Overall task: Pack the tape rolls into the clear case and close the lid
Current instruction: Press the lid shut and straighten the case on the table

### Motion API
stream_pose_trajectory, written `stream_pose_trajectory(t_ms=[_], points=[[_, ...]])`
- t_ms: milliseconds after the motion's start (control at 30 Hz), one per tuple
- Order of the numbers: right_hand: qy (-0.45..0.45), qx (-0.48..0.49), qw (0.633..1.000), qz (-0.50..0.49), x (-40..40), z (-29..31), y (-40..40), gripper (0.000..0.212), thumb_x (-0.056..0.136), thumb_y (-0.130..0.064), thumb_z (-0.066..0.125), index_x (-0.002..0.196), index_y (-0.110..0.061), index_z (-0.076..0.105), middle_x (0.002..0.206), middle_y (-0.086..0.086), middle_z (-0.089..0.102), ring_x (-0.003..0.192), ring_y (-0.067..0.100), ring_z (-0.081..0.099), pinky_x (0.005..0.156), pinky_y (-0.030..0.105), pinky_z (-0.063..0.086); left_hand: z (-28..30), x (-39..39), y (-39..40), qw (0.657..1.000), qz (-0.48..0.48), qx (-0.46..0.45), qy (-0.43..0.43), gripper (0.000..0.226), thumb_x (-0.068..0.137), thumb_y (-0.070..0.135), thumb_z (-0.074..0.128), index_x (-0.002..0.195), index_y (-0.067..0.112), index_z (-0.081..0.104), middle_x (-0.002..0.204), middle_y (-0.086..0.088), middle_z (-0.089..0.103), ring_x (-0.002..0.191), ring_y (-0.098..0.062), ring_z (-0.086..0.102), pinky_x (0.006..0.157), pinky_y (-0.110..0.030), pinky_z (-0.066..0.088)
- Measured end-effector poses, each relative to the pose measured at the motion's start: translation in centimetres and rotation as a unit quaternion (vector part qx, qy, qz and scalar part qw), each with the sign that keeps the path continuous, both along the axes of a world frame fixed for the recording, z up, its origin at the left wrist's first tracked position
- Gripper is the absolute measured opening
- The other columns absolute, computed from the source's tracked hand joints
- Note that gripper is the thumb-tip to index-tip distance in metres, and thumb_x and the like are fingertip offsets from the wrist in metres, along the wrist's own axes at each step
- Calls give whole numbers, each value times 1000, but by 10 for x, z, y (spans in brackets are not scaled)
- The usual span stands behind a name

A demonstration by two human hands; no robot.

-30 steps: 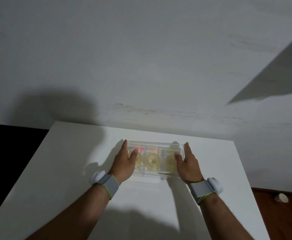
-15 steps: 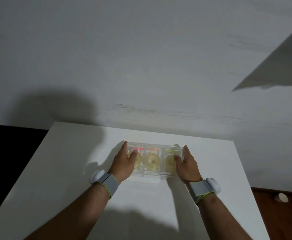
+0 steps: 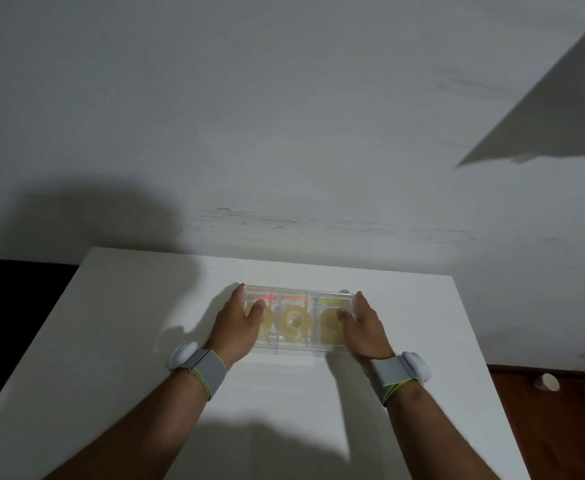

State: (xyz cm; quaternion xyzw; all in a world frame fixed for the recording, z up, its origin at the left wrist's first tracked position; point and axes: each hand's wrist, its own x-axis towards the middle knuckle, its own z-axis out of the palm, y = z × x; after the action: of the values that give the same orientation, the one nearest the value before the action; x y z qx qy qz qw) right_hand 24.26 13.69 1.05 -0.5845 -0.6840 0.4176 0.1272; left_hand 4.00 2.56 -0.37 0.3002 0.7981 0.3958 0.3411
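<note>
A clear case (image 3: 298, 295) lies on the white table (image 3: 111, 341), its lid down over three compartments. A yellowish tape roll (image 3: 293, 322) sits in the middle one, with another roll (image 3: 327, 325) to its right and a third (image 3: 267, 323) to its left, partly hidden by my thumb. Red, orange and green strips show along the far side. My left hand (image 3: 237, 323) grips the case's left end, thumb on the lid. My right hand (image 3: 362, 327) grips the right end the same way.
The table stands against a grey-white wall (image 3: 284, 133). Dark floor lies to the left, and brown floor to the right holds a small round object (image 3: 547, 382). Grey bands with white pods wrap both wrists.
Both hands have stayed on the case's ends. My right hand has shifted slightly inward, and the case sits in nearly the same spot.
</note>
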Motion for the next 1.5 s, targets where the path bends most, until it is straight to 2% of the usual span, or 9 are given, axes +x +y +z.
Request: stream_pose_trajectory(t_ms=[333,500,800,967,1067,1200,1300,1400,1500], points=[[27,8,1000,12,4,-1,3,50,99,-17,44,146,-4,33,145,17,47,135,34,42,107,36,32,1,1,0,1000,14,4,3,59,101,30,52,154,15,31,159,-7,37,145,-24,36,111,-30,28],[14,3,1000,14,3,-2,6,52,101,-17,43,148,-2,27,149,19,41,137,33,39,107,33,29,3,2,1,1000,16,3,9,58,101,29,52,154,13,33,158,-8,39,144,-24,38,112,-31,29],[68,-18,997,-15,7,-5,5,47,96,-10,48,142,-9,41,141,6,51,131,26,46,111,37,33,5,3,-1,1000,14,2,7,57,101,27,52,154,14,33,159,-7,38,145,-23,37,107,-26,29],[151,-30,986,-60,10,-8,1,40,88,-2,49,120,-27,50,119,3,64,104,20,63,91,39,51,5,4,-1,1000,13,6,0,57,101,26,52,153,15,33,159,-6,38,145,-23,37,109,-28,29],[165,-34,983,-77,11,-8,2,34,86,-5,49,112,-27,52,115,3,65,93,10,64,77,30,50,6,5,-2,1000,14,8,-7,56,101,26,52,153,16,34,158,-6,39,144,-23,38,110,-30,30],[208,-60,971,-102,9,-5,0,30,85,-3,52,107,-24,55,115,4,64,91,10,63,73,27,48,6,5,-2,1000,22,12,-10,54,100,25,53,151,17,38,156,-6,42,142,-23,41,109,-30,32],[224,-108,966,-69,14,2,0,42,83,-6,66,118,-22,50,122,-2,60,100,7,63,77,25,50,6,5,-2,999,26,16,-10,53,99,26,54,149,18,40,153,-6,45,139,-24,43,107,-30,34],[204,-129,970,21,27,11,1,74,75,-15,81,135,-21,38,135,-11,51,118,9,57,99,35,49,4,3,-3,1000,11,18,-2,56,98,30,57,150,20,38,155,-4,43,141,-22,41,110,-31,33],[183,-140,967,108,40,16,4,108,63,-13,90,147,-25,23,144,-18,39,132,6,43,107,33,42,6,-7,-10,997,-63,40,7,81,91,44,68,156,24,24,162,7,26,149,-12,25,116,-27,22]])
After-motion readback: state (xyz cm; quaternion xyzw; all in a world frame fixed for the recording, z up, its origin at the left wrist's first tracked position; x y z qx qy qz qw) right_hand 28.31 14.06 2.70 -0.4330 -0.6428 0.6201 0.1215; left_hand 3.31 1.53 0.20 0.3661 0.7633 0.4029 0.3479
